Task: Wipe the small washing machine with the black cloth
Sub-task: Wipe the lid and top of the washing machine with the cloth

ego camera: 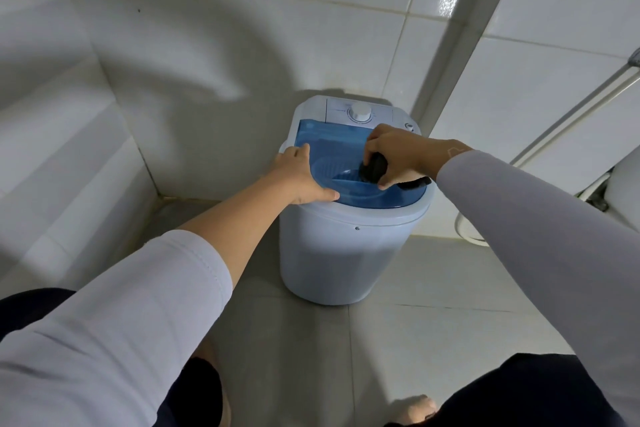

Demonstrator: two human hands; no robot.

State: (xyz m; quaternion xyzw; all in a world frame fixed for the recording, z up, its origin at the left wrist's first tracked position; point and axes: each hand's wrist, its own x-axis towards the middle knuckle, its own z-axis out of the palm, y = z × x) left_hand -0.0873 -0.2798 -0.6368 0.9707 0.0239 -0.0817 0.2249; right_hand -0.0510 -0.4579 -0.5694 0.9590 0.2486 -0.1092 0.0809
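Note:
A small white washing machine (346,253) stands on the floor against a tiled wall, with a translucent blue lid (332,142) and a white dial (360,112) on its back panel. My right hand (398,156) grips a bunched black cloth (373,168) and holds it against the right side of the blue lid; a strip of cloth shows under my wrist. My left hand (301,177) rests flat on the lid's left rim, fingers straight, thumb along the front edge.
White tiled walls meet in a corner at the left of the machine. A grey vertical post (460,45) runs up behind it. A white hose and a toilet edge (623,184) sit at the right. The floor is grey tile (433,322); my knees frame the bottom.

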